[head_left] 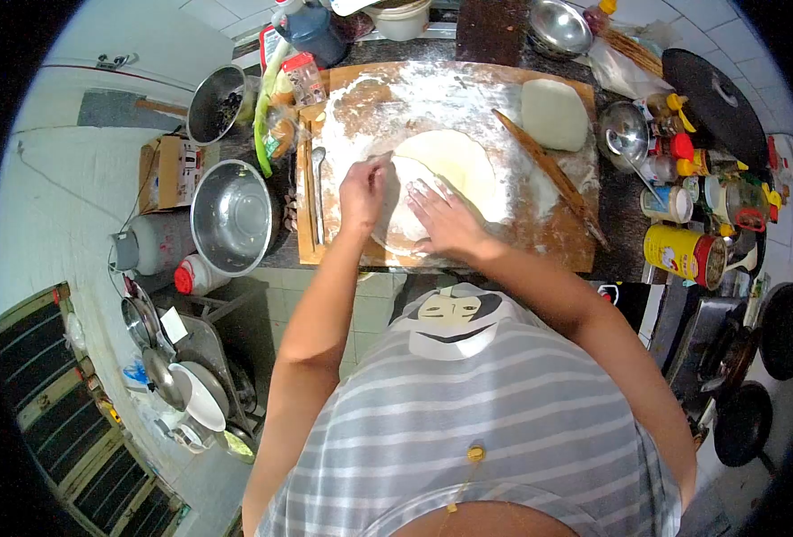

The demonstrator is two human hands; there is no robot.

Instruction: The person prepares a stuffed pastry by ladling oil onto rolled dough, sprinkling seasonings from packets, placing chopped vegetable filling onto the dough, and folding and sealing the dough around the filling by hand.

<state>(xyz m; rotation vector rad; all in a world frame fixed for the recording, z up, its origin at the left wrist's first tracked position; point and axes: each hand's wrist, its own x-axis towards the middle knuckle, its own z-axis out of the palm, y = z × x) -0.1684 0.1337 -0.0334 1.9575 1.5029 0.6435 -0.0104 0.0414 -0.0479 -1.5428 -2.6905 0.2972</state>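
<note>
A round, flat sheet of dough lies on the floured wooden board, its left part folded over. My left hand is closed at the upper left edge of the fold, its fingers pinched at the dough. Flat on the folded part rests my right hand, fingers spread. To the right a tapered wooden rolling pin lies slanted on the board. Beyond it is a second, smooth piece of dough. A metal spoon lies along the board's left edge.
Left of the board stand a large steel bowl, a smaller pot and green onions. On the right are a steel bowl with a utensil, a yellow can, several jars and a black lid.
</note>
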